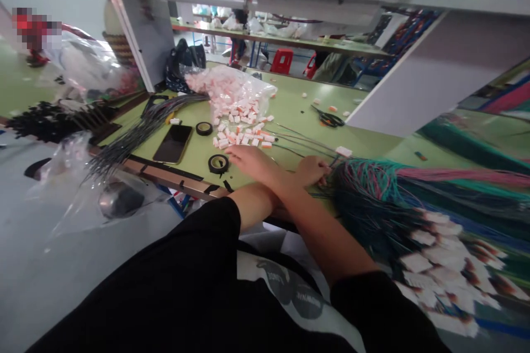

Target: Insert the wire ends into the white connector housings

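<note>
My forearms cross, the right one over the left. My right hand [248, 161] reaches to the near edge of a loose pile of white and orange plastic connectors [244, 135], its fingers stretched out and partly hidden by the back of the hand. On the other side, my left hand [311, 171] is closed with curled fingers round thin wires [334, 160], beside a big bundle of green and pink wires [372, 174]. A white connector [343, 151] lies just beyond its fingertips. Several thin wires [298, 140] stretch across the table between the pile and the bundle.
Near the right hand lie black tape rolls [218, 164] and a phone [174, 143]. A clear bag of connectors [236, 91] stands behind, with scissors [327, 117] to the right. Dark wires [141, 127] hang over the left edge; white-ended wire bundles [447, 265] lie at right.
</note>
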Demonstrator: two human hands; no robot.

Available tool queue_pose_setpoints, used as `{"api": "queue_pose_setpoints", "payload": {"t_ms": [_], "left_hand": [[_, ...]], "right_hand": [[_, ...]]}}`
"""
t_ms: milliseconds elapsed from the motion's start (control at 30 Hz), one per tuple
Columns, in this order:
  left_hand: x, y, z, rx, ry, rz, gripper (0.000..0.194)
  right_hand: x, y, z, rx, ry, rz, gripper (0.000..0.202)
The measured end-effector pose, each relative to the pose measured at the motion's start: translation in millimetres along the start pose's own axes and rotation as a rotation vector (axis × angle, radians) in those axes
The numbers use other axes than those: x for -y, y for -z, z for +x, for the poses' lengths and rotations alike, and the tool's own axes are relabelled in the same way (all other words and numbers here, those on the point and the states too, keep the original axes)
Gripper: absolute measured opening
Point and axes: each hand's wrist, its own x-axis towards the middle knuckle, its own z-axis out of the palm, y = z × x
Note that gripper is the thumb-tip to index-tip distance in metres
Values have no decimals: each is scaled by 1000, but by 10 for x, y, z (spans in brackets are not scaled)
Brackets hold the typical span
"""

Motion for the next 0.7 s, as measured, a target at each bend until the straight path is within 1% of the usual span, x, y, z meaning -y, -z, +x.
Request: {"api": "queue_pose_setpoints", "payload": {"t_ms": [67,133,200,233,333,433,533,600,700], "left_hand": [[-22,18,-18,71,-2,16,21],[-32,24,-20,109,5,27,20],[-31,20,-10,112,16,22,18],[-28,17,-4,112,22,15,16],[-23,6,0,97,33,-11,15],[-20,-1,-11,85,39,-20,18],[-22,-5,-28,82,45,-36,19],[-32,-2,-41,59,48,-82,19],[-59,7,-59,26,99,-171,19]], "right_hand": [[178,-98,191,165,25,-124,28],[259,-157,286,261,47,-295,33],[273,-194,327,306,85,-409,35],[264,-210,338,312,103,-429,35],[203,-263,355,297,160,-395,35],[130,-295,340,232,178,-280,33],[73,-262,246,73,111,-98,27],[34,-197,109,-58,58,114,23],[-74,-58,-234,-269,-17,503,17]]}}
